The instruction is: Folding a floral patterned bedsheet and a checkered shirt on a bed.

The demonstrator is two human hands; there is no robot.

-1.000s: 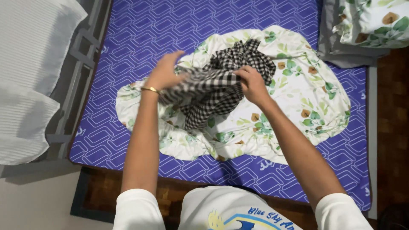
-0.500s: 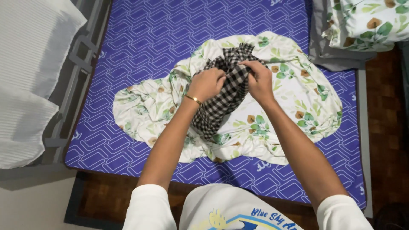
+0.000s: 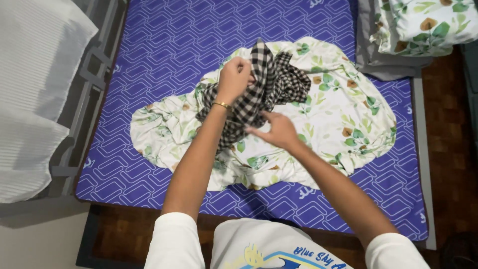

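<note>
Blue patterned mattress point(image 3: 149, 55) is filling the view, with a leafy floral sheet point(image 3: 343, 114) lying rumpled across its middle and a floral pillow point(image 3: 423, 25) sitting at two o'clock. On the sheet's ten o'clock part, a black-and-white checked cloth point(image 3: 271, 82) is bunching up; it is looking light, soft and floppy, best gripped at an edge or corner. Left hand point(image 3: 234, 77), arm stretched forward, is closing in a fist on the cloth's top fold and lifting it. Right hand point(image 3: 279, 132) is hovering half open, fingers spread, touching its lower edge
</note>
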